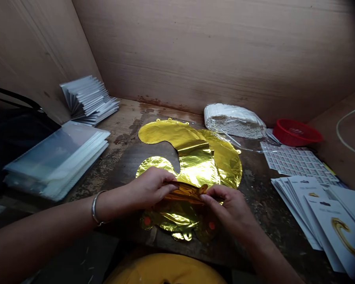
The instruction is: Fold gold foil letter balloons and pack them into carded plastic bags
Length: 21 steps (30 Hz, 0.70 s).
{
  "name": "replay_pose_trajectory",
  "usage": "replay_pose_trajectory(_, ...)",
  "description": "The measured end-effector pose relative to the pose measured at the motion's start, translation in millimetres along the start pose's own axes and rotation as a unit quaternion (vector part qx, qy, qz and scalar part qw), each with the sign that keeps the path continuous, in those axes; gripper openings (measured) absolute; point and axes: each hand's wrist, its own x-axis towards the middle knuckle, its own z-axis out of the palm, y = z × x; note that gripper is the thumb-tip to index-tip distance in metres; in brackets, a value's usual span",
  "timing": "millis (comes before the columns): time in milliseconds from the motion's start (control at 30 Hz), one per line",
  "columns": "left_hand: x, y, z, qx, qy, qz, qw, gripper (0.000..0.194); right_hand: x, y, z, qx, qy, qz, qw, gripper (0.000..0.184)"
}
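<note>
On the table (121,154), the foil (197,157) lay in curved gold layers, how many I could not tell. At the near part of the foil, the left hand (155,187) had its thumb and fingers closed on a dark gold edge. Right of it, the right hand (227,203) pinched the foil as well, thumb against fingertip, beside a small tab (203,189). Between the 2 hands, the foil was raised and creased. A bracelet (95,209) circled the left wrist. Nearer than the hands, 2 red dots (211,225) showed at the foil's lower sides.

Left of the foil lay a stack of clear sleeves (56,157), with a black bag (17,130) further left. Beyond the sleeves, to the foil's far left, white packets (90,100) leaned in a fanned stack. Just behind the foil's right side, white sticks (235,120) lay bundled in clear plastic; further right stood a red tub (297,134). Right of the foil were sticker sheets (298,161) and, nearer, white cards (333,221), the top 1 printed with a gold curve.
</note>
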Motion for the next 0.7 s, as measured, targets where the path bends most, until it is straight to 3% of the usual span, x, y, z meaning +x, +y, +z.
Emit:
replay_pose_trajectory(133, 11, -12, 4.0, -0.099, -0.025, -0.109, 0.989, 0.027, -3, 5, -5, 0.114, -0.084, 0.049, 0.989, 0.022)
replay_pose_trajectory(233, 17, -21, 4.5, -0.136, -0.041, -0.13, 0.981, 0.037, 2, 7, -18, 0.171, -0.12, 0.024, 0.978, 0.026)
replay_pose_trajectory(367, 21, -24, 5.6, -0.154, -0.083, -0.128, 0.976, 0.043, 16, -5, -27, 0.071, -0.093, -0.037, 0.992, 0.033)
replay_pose_trajectory(467, 19, -21, 5.6, -0.141, -0.089, -0.109, 0.98, 0.046, 27, -16, -18, -0.014, -0.156, -0.047, 0.986, 0.021)
replay_pose_trajectory(533, 14, -15, 4.0, -0.084, -0.019, -0.046, 0.995, 0.044, 33, -18, -11, 0.011, -0.185, -0.028, 0.982, 0.024)
replay_pose_trajectory(600, 6, -9, 2.7, 0.018, 0.135, 0.064, 0.989, 0.037, 37, -15, -6, 0.094, -0.192, 0.012, 0.977, 0.03)
replay_pose_trajectory(633, 1, -6, 3.2, 0.079, 0.209, 0.131, 0.966, 0.03, 39, -13, -5, 0.13, -0.192, 0.028, 0.972, 0.031)
replay_pose_trajectory(667, -4, -3, 5.2, 0.14, 0.248, 0.202, 0.937, 0.023, 40, -10, -4, 0.149, -0.193, 0.037, 0.969, 0.033)
replay_pose_trajectory(700, -9, -1, 8.7, 0.196, 0.249, 0.263, 0.911, 0.02, 41, -8, -3, 0.153, -0.194, 0.038, 0.968, 0.034)
